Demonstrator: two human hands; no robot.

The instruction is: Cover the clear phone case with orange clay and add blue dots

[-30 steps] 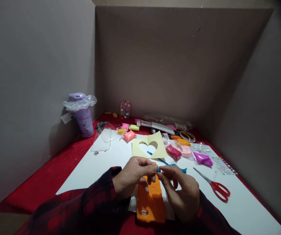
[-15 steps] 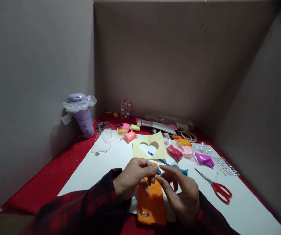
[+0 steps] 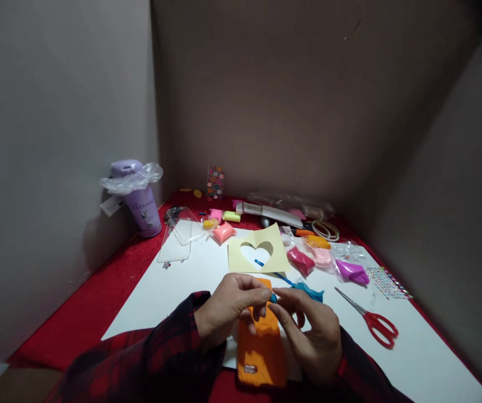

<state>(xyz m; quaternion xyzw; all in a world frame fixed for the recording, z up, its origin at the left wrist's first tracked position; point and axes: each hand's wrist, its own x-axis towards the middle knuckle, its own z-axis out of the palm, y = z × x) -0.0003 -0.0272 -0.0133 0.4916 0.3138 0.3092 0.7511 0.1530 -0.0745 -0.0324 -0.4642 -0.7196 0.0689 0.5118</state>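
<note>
A small piece of blue clay (image 3: 273, 298) sits between my fingertips. My left hand (image 3: 234, 302) pinches it from the left, thumb against the curled fingers. From the right, the index finger and thumb of my right hand (image 3: 310, 330) are bent around the piece, with a narrow gap to it. Below both hands lies an orange-covered phone case (image 3: 261, 355) with a small rectangular opening near its lower end. Just beyond them is a yellow paper (image 3: 236, 260) with a heart-shaped hole. A bag of blue clay (image 3: 310, 291) rests behind my right hand.
Red-handled scissors (image 3: 379, 327) lie at the right on the white sheet (image 3: 148, 302). Bagged pink clay (image 3: 300, 261), purple clay (image 3: 352, 272) and a gem sheet (image 3: 387, 284) lie beyond. Clear cases (image 3: 176, 246) and a purple cup (image 3: 143, 210) are at the left.
The view has shifted slightly. My right fingertips have parted a little, and more of the small blue piece shows between my hands.
</note>
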